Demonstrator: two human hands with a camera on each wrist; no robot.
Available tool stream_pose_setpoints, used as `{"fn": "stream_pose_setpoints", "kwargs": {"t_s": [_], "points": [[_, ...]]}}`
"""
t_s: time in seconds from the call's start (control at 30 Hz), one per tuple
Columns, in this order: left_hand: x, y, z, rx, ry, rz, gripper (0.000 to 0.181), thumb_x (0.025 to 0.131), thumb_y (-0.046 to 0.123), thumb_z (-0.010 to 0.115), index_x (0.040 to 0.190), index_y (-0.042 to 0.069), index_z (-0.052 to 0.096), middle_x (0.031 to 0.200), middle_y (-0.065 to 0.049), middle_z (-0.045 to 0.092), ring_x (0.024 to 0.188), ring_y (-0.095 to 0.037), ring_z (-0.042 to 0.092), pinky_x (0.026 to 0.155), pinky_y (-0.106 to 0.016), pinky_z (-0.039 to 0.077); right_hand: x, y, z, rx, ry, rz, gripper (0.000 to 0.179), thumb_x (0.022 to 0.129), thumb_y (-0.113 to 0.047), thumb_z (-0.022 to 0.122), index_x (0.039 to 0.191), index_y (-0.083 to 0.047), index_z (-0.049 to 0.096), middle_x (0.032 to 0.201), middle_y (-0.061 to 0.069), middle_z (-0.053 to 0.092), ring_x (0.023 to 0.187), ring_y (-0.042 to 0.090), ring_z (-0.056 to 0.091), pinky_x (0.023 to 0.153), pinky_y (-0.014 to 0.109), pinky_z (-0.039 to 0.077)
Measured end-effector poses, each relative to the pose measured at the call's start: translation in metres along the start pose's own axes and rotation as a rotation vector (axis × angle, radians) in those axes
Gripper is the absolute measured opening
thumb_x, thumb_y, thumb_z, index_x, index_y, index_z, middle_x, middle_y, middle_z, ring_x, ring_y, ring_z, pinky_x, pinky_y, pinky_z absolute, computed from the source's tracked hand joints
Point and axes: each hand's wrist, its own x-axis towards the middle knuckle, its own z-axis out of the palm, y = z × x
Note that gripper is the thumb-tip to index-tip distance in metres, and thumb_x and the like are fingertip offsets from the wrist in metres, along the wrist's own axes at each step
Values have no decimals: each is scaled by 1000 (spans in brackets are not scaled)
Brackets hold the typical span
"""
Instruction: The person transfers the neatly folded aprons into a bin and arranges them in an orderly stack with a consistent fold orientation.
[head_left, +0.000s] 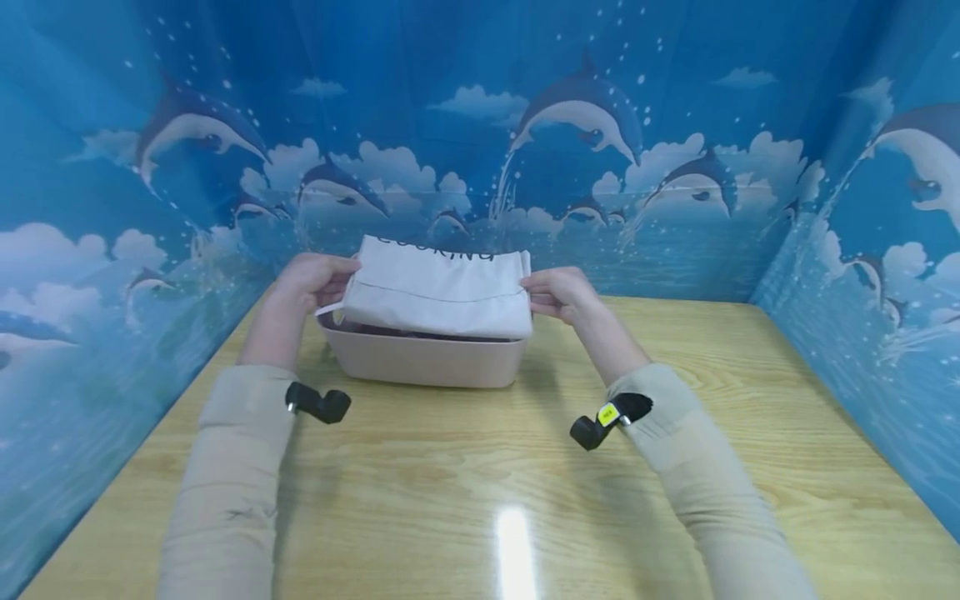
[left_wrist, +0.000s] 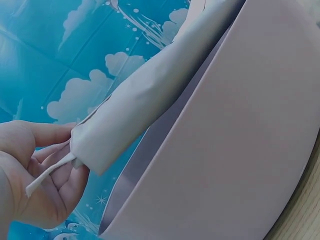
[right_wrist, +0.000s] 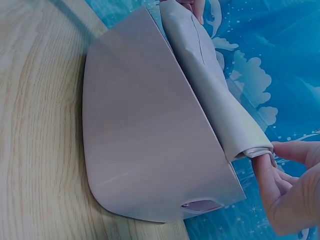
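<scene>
A folded white apron (head_left: 438, 287), with dark lettering that reads "COOKING" and a thin tie hanging at its left end, is held over a pale pink storage bin (head_left: 427, 360). My left hand (head_left: 318, 282) pinches the left end of the fold; in the left wrist view the tie (left_wrist: 47, 175) trails across the palm. At the opposite end my right hand (head_left: 564, 293) grips the rolled edge between thumb and fingers, with fingers tucked under it in the right wrist view. The apron covers most of the bin's opening, so the contents are hidden.
The bin stands on a light wood-grain table (head_left: 450, 467), near its back edge. A blue curtain (head_left: 480, 125) printed with dolphins and clouds encloses the back and both sides. In the right wrist view a handle hole (right_wrist: 201, 205) shows in the bin's end.
</scene>
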Motion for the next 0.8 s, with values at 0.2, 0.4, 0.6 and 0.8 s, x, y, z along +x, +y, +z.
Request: {"fn": "stream_pose_setpoints", "kwargs": {"t_s": [0.2, 0.4, 0.6, 0.8], "points": [[3, -1, 0, 27, 66, 9, 47, 92, 17, 58, 134, 1, 44, 65, 9, 63, 61, -4, 61, 60, -18, 52, 4, 0, 7, -29, 6, -4, 45, 86, -4, 64, 129, -2, 52, 125, 15, 55, 99, 22, 61, 66, 23, 55], [6, -1, -2, 89, 124, 19, 45, 92, 19, 58, 132, 0, 47, 63, 9, 62, 60, -4, 60, 60, -19, 52, 6, -1, 13, -66, 16, -9, 40, 85, -3, 64, 125, -2, 56, 120, 14, 58, 98, 22, 62, 66, 24, 55], [6, -2, -2, 189, 156, -3, 44, 92, 24, 57, 130, 4, 50, 71, 8, 61, 67, -7, 60, 70, -26, 50, 5, -1, 16, -102, -17, -12, 41, 87, -4, 62, 127, 1, 52, 124, 20, 55, 109, 28, 58, 68, 25, 56], [3, 1, -2, 272, 125, 48, 47, 93, 18, 50, 136, -1, 42, 125, -16, 53, 111, -28, 54, 92, -40, 45, -1, -6, 19, -182, -47, -71, 40, 96, -15, 51, 131, 2, 46, 124, 20, 54, 103, 25, 59, 79, 27, 54]]}}
